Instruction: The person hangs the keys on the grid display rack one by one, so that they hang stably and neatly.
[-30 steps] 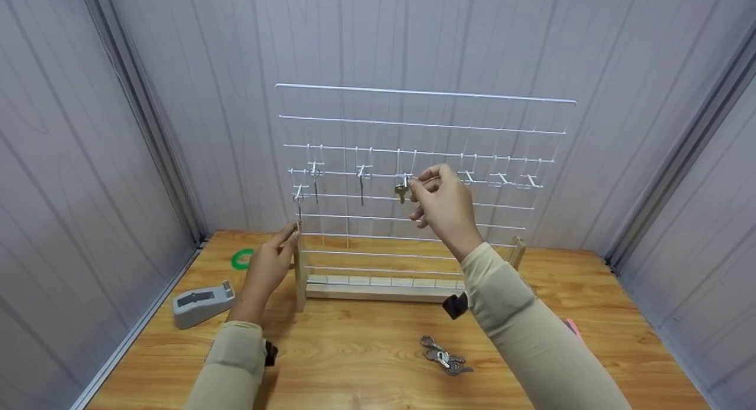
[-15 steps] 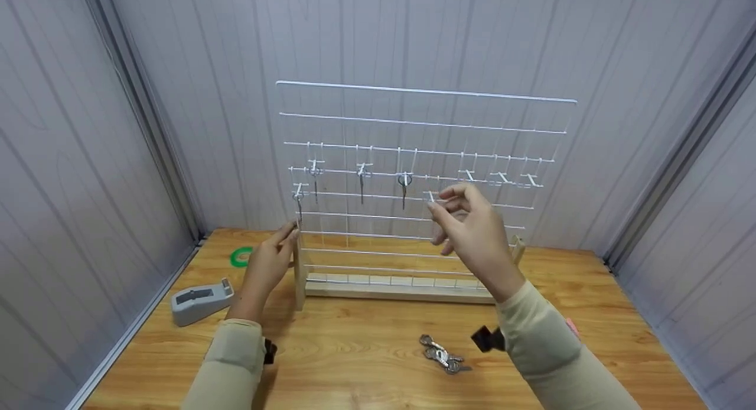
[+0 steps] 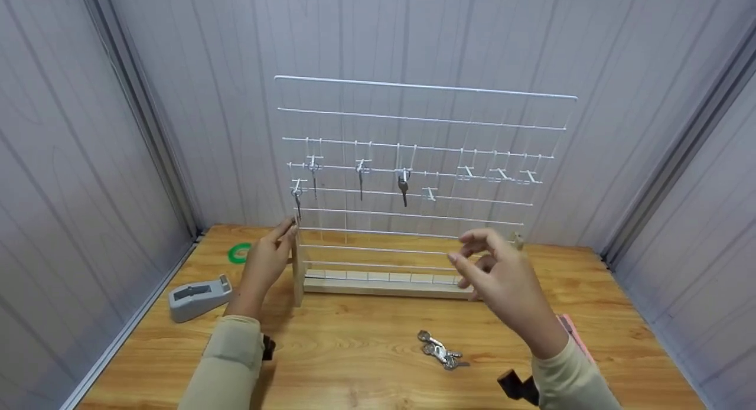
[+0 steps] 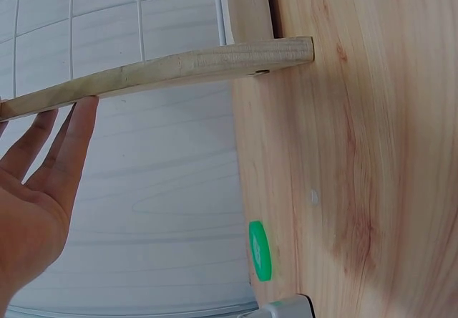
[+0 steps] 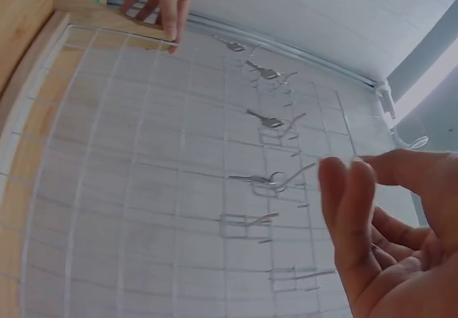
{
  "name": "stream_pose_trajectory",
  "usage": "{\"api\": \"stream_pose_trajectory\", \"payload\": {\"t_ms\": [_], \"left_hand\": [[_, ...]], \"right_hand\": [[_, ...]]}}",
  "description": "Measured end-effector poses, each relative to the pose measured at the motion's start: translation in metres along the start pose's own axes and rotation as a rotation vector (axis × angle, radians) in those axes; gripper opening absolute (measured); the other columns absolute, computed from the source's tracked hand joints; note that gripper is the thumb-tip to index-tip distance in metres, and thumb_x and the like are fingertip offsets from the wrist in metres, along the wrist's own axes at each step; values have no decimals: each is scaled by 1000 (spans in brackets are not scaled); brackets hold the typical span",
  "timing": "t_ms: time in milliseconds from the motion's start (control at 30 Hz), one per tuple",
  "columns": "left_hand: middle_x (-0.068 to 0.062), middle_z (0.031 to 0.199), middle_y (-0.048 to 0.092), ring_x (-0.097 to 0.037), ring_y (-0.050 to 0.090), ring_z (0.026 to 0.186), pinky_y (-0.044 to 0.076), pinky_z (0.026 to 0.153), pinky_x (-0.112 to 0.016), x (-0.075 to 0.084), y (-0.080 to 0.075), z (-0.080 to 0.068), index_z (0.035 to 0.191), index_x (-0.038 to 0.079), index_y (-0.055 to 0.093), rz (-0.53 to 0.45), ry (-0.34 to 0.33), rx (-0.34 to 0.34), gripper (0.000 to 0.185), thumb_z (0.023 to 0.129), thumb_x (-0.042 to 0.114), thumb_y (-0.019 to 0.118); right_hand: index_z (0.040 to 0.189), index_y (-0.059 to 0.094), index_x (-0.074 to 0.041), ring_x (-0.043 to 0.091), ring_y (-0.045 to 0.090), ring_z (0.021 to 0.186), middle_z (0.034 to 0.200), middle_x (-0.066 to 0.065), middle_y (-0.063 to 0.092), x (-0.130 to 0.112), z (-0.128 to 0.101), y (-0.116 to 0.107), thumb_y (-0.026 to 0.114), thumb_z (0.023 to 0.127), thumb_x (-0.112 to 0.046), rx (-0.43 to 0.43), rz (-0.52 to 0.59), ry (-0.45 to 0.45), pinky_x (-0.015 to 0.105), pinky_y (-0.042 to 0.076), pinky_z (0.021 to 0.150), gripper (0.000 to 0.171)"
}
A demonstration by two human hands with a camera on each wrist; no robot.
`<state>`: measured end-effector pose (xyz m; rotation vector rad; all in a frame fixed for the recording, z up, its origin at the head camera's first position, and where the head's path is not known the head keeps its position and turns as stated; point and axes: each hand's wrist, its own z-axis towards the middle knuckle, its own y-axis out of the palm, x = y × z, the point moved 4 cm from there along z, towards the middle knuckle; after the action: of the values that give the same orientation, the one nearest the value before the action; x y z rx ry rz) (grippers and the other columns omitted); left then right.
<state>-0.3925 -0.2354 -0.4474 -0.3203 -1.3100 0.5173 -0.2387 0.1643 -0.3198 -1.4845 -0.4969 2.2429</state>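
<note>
A white wire grid rack stands on a wooden base in the head view. Several keys hang from its hooks, among them a key near the middle. Bare hooks, such as a hook, are farther right. My left hand pinches the rack's left wooden post near its top; in the left wrist view some fingertips touch the post's outer face. My right hand is in the air before the rack's lower right, fingers loosely bent and holding nothing. Loose keys lie in a heap on the table.
A grey tape dispenser and a green tape roll are left of the rack on the wooden table. Something pink is partly hidden by the right forearm. Panelled walls enclose the back and sides.
My right hand has let go of the middle key, which now hangs on its hook, and has moved down and right. The left hand stays at the post.
</note>
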Motion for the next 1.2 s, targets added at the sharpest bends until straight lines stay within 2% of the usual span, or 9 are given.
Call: {"api": "stream_pose_trajectory", "payload": {"t_ms": [200,267,433,567,700,900,1200], "left_hand": [[-19,154,61,-46,67,132,63,104,-62,1,-3,1,160,28,52,96,31,47,52,113,51,49],[-18,155,60,-46,66,133,61,106,-63,1,-3,1,160,27,52,92,30,49,52,113,50,49],[-17,157,58,-45,65,135,65,102,-57,1,-3,1,160,27,51,61,9,37,52,113,50,49],[-19,157,58,-45,65,135,69,93,-49,1,-2,1,161,28,51,19,1,18,52,113,50,50],[-19,159,56,-45,64,136,70,90,-44,1,-2,2,161,27,51,-11,-4,9,52,113,48,50],[-19,157,58,-44,66,134,70,89,-44,1,-1,3,160,25,52,-13,9,13,52,113,47,51],[-22,156,58,-45,67,132,70,89,-45,0,2,2,160,25,52,-22,24,4,53,113,48,49]], "right_hand": [[123,68,-7,19,74,73,106,10,73,53,-10,27,78,100,-23,-155,-39,121,25,65,57,29],[121,68,-5,19,74,74,105,11,73,76,-12,39,78,100,-23,-190,-36,147,25,65,58,30],[116,67,-4,19,72,77,103,9,73,127,-18,67,79,99,-20,-242,-61,220,25,65,63,26],[112,68,-3,15,68,85,101,6,73,153,-22,80,79,98,-19,-274,-124,245,26,60,70,24],[109,70,0,15,67,90,98,5,74,164,-25,90,79,97,-16,-326,-146,194,24,58,75,22],[103,71,-3,11,65,86,94,2,73,170,-32,106,81,95,-14,-408,-166,127,18,56,69,16],[103,73,-6,12,66,89,101,4,73,171,-32,122,81,96,-14,-392,-297,98,30,61,74,14]]}}
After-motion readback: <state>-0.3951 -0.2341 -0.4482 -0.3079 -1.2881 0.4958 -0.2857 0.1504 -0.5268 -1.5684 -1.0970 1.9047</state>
